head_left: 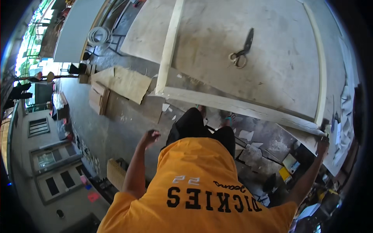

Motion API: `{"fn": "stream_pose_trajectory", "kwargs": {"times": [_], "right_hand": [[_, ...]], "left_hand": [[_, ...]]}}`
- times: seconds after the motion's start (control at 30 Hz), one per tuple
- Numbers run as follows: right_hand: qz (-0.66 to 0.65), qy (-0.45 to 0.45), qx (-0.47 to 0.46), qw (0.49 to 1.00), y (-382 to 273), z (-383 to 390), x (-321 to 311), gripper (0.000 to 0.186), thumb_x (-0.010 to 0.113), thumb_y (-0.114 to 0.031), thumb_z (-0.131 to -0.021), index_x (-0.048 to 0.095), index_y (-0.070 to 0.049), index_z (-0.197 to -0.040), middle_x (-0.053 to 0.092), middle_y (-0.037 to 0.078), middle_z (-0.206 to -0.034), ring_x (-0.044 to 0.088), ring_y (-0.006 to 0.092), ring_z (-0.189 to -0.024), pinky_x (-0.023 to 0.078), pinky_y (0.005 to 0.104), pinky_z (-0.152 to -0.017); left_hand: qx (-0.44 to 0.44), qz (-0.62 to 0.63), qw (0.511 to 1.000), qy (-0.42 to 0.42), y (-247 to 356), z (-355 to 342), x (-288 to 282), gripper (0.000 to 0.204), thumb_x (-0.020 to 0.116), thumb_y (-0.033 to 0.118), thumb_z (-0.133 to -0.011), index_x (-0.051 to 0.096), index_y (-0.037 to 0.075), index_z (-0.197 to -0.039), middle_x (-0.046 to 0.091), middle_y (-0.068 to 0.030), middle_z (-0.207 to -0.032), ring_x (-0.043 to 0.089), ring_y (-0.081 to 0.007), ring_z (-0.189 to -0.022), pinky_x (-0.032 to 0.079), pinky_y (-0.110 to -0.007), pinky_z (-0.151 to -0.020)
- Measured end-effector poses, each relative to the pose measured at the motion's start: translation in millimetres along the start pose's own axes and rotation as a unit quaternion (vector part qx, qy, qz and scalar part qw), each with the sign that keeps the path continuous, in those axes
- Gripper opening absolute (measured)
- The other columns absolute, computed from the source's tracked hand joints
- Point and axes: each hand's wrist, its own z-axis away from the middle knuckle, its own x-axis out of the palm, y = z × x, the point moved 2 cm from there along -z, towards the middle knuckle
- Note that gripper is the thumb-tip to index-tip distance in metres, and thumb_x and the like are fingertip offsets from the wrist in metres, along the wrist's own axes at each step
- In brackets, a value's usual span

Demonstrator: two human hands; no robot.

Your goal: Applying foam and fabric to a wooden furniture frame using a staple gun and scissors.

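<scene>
A pale wooden frame [233, 104] lies on a large worn board [217, 42] in front of me. At its near right corner is my right hand [323, 145], arm stretched out, with its fingers closed on the corner; a small light object [328, 129] shows just beyond them, too small to name. My left hand [150, 138] hangs in the air left of my knees, fingers curled in, with nothing visible in it. Inside the frame rests a pair of large dark scissors [243, 50], handles toward me, away from both hands.
Left of the board, a tan sheet [122, 81] and a brown wooden piece [98, 98] lie on the concrete floor. A coil of pale tubing [99, 36] is farther off. Broken scraps [252, 155] litter the floor by my feet. Crumpled white material [344, 120] borders the right side.
</scene>
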Motion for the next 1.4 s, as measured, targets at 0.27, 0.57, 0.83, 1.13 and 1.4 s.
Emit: {"fn": "stream_pose_trajectory", "kwargs": {"times": [0.27, 0.57, 0.83, 1.13, 1.4], "right_hand": [[-0.16, 0.015, 0.202, 0.966, 5, 10, -38, 0.04, 0.075, -0.03, -0.088, 0.061, -0.008, -0.119, 0.068, 0.01, -0.104, 0.063, 0.0258, -0.087, 0.049, 0.036, -0.076], [-0.329, 0.194, 0.501, 0.777, -394, 291, 91, 0.032, 0.069, -0.037, -0.093, 0.067, -0.005, -0.097, 0.068, 0.008, -0.081, 0.06, 0.0181, -0.068, 0.046, 0.0304, -0.061], [-0.382, 0.255, 0.593, 0.661, -736, 422, 237, 0.03, 0.065, -0.027, -0.092, 0.069, 0.002, -0.095, 0.067, 0.011, -0.08, 0.061, 0.0179, -0.067, 0.049, 0.0299, -0.061], [-0.436, 0.346, 0.702, 0.444, -945, 550, 403, 0.03, 0.065, -0.02, -0.089, 0.066, 0.005, -0.105, 0.062, 0.01, -0.085, 0.058, 0.0198, -0.073, 0.05, 0.0305, -0.064], [-0.438, 0.322, 0.771, 0.333, -1073, 602, 534, 0.022, 0.063, -0.014, -0.088, 0.066, 0.002, -0.102, 0.063, 0.012, -0.089, 0.059, 0.019, -0.071, 0.051, 0.0316, -0.064]], "left_hand": [[0.064, -0.009, 0.997, -0.043, 44, -79, -29, 0.018, 0.055, -0.001, -0.089, 0.068, 0.001, -0.102, 0.063, -0.001, -0.076, 0.055, -0.0123, -0.064, 0.044, -0.025, -0.06], [-0.025, -0.059, 0.99, -0.126, 43, -242, -149, 0.021, 0.061, 0.005, -0.09, 0.069, -0.001, -0.108, 0.066, -0.0057, -0.081, 0.06, -0.0153, -0.068, 0.046, -0.028, -0.062], [0.122, -0.308, 0.905, -0.268, 130, -350, -261, 0.025, 0.063, 0.015, -0.092, 0.069, 0.003, -0.114, 0.07, -0.0073, -0.09, 0.063, -0.0171, -0.075, 0.049, -0.031, -0.066], [0.301, -0.492, 0.717, -0.392, 168, -326, -237, 0.028, 0.067, 0.018, -0.092, 0.07, 0.002, -0.115, 0.071, -0.0103, -0.1, 0.066, -0.0228, -0.089, 0.052, -0.035, -0.077], [0.47, -0.601, 0.38, -0.523, 136, -271, -223, 0.016, 0.063, 0.016, -0.092, 0.07, 0.005, -0.102, 0.069, -0.0087, -0.096, 0.064, -0.0326, -0.089, 0.052, -0.04, -0.082]]}}
